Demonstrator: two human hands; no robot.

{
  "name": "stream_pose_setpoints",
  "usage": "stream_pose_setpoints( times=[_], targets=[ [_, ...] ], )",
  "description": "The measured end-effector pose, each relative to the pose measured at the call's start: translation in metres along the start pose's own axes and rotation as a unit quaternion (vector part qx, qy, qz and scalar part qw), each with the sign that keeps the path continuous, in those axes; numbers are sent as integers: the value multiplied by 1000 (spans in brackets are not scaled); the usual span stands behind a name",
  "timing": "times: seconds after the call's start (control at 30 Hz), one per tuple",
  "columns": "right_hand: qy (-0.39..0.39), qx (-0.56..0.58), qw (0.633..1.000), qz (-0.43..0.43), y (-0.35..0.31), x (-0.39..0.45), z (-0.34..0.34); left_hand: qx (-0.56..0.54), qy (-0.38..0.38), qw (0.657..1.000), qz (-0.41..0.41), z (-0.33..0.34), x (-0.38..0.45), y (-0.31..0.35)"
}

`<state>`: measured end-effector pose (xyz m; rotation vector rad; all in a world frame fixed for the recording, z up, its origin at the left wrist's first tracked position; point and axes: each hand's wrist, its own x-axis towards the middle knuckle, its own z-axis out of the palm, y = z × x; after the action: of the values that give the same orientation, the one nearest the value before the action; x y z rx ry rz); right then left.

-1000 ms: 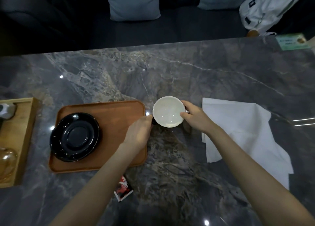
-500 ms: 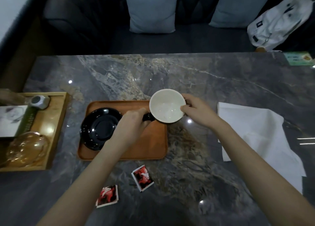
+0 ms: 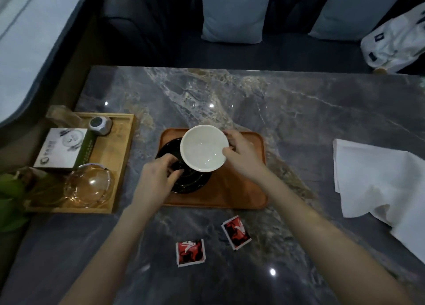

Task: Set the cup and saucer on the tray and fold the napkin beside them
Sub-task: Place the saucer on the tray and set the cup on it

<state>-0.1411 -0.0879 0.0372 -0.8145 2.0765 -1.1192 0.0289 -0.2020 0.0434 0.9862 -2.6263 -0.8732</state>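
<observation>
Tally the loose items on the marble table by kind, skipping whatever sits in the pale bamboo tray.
Cup: 1
Saucer: 1
Brown tray: 1
White napkin: 1
Red sachets: 2
Total: 6

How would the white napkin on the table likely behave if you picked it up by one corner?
The napkin would probably go floppy and drape: it lies creased, with rumpled edges. It looks thin, so likely light. Pushed, it would probably bunch up on the table rather than slide whole.
</observation>
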Motion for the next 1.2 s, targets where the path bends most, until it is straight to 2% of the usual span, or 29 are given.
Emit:
stream_pose_setpoints(
  times=[0.27, 0.53, 0.8, 1.03, 1.1, 1.2],
  targets=[
    [-25, -26, 999, 41, 7, 16, 53, 3, -17, 998, -55, -2, -2, -47],
    [-29, -57, 997, 45, 16, 25, 67, 24, -37, 996, -81, 7, 0, -62],
    [-19, -17, 999, 45, 21, 31, 72, 5, -30, 994, -104, 8, 4, -69],
    [-12, 17, 998, 66, 20, 24, 71, 50, -57, 993, -92, 7, 5, -68],
    [-12, -30, 997, 64, 17, 19, 67, 88, -74, 991, -69, 6, 6, -66],
    [-32, -210, 977, 10, 11, 5, 55, 170, -81, 982, -22, 0, 8, -57]
  ],
)
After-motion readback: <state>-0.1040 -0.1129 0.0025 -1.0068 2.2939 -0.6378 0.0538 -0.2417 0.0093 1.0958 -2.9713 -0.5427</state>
